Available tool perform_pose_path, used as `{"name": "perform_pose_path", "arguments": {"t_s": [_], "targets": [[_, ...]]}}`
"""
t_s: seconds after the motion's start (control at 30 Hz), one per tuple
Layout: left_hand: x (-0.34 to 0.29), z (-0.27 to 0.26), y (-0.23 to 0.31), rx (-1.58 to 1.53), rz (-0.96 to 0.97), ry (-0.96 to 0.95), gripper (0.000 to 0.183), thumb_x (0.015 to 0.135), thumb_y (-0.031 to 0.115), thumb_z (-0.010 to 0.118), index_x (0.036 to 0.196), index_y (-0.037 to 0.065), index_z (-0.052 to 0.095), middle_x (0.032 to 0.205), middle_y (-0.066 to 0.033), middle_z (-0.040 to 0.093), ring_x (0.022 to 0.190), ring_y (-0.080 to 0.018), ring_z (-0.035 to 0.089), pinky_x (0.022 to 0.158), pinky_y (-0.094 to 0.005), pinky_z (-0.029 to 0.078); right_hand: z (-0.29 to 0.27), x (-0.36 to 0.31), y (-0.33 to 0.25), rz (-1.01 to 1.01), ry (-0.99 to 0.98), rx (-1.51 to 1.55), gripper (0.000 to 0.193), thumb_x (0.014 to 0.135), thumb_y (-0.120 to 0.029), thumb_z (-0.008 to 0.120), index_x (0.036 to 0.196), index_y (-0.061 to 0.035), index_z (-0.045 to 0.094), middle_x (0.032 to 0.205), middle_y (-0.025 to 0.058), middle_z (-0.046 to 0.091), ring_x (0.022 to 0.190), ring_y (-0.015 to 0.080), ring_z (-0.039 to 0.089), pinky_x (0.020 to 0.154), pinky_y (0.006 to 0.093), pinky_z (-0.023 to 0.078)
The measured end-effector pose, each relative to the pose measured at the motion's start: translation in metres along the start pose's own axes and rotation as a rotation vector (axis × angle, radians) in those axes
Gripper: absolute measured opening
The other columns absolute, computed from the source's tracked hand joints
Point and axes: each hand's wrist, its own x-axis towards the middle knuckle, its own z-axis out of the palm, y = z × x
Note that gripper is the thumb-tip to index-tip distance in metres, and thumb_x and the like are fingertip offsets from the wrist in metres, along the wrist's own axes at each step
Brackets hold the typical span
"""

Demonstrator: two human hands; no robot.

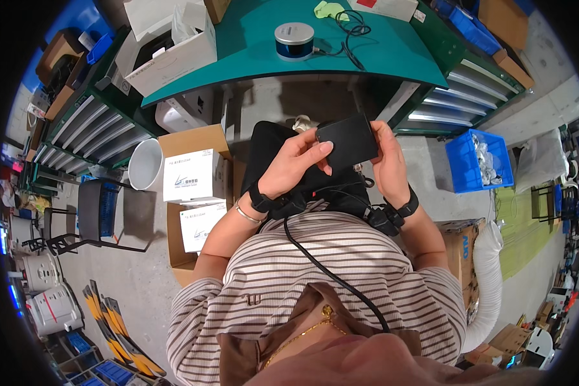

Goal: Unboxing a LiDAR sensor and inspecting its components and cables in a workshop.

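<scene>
Both hands hold a flat black rectangular object (347, 143) above my lap, in front of the green workbench. My left hand (294, 161) grips its left side, with the thumb lying on the upper face. At the opposite edge, my right hand (390, 166) has its fingers curled round the side. What kind of object it is does not show, and its underside is hidden. Beyond it on the workbench (251, 67) stands a round device (294, 41) with a silver top and dark sides. A black cable (352, 48) runs from that device and lies loosely coiled.
An open cardboard box (233, 174) holding white boxes (192, 177) stands on the floor at my left, beside a white bin (146, 165). A blue crate (453, 164) with bagged items is at my right. Drawer cabinets (476, 90) flank the bench. An open white box (174, 71) sits on it.
</scene>
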Motion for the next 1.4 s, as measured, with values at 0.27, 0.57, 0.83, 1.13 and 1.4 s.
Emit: {"name": "perform_pose_path", "arguments": {"t_s": [0.27,0.57,0.83,1.13,1.4], "targets": [[-0.014,0.007,0.002,0.2,0.051,-0.007,0.029,0.094,0.02,0.057,0.113,-0.002,0.053,0.092,-0.0062,0.061,0.074,-0.0122,0.06,0.068,-0.0256,0.051,0.013,-0.008,-0.021,-0.185,-0.062,-0.406,0.024,0.098,-0.023,0.047,0.106,-0.0008,0.051,0.081,0.0049,0.054,0.075,0.0101,0.049,0.069,0.0228,0.04],[-0.029,0.013,0.0,0.116,0.105,0.027,0.028,0.091,0.017,0.062,0.108,-0.003,0.055,0.086,-0.005,0.062,0.07,-0.01,0.062,0.063,-0.0219,0.05,0.014,-0.018,-0.025,-0.227,-0.121,-0.368,0.033,0.098,-0.027,0.038,0.112,0.0004,0.05,0.081,0.0092,0.056,0.073,0.0152,0.053,0.066,0.0271,0.042],[-0.023,0.008,-0.001,0.053,0.067,0.018,0.029,0.093,0.02,0.06,0.109,-0.003,0.055,0.088,-0.0045,0.061,0.07,-0.0097,0.061,0.063,-0.0216,0.051,0.016,-0.014,-0.025,-0.154,-0.117,-0.409,0.033,0.095,-0.019,0.045,0.119,0.0027,0.048,0.091,0.011,0.06,0.084,0.015,0.058,0.076,0.0278,0.045],[-0.014,-0.025,0.011,-0.153,0.274,0.29,0.024,0.095,0.02,0.055,0.107,0.0,0.055,0.087,-0.0029,0.058,0.071,-0.0091,0.056,0.067,-0.0251,0.049,0.003,-0.008,-0.014,0.004,-0.518,-0.578,0.019,0.086,-0.012,0.062,0.101,-0.0001,0.058,0.079,0.0034,0.058,0.072,0.0106,0.055,0.068,0.0263,0.046],[-0.015,-0.065,0.037,-0.257,0.492,0.474,0.015,0.094,0.02,0.055,0.091,0.006,0.055,0.074,-0.0008,0.056,0.069,-0.0099,0.056,0.066,-0.0243,0.047,-0.035,0.028,-0.008,0.147,-0.399,-0.359,0.014,0.094,-0.014,0.053,0.092,-0.001,0.058,0.07,-0.0017,0.054,0.067,0.0057,0.051,0.065,0.0206,0.041]]}}
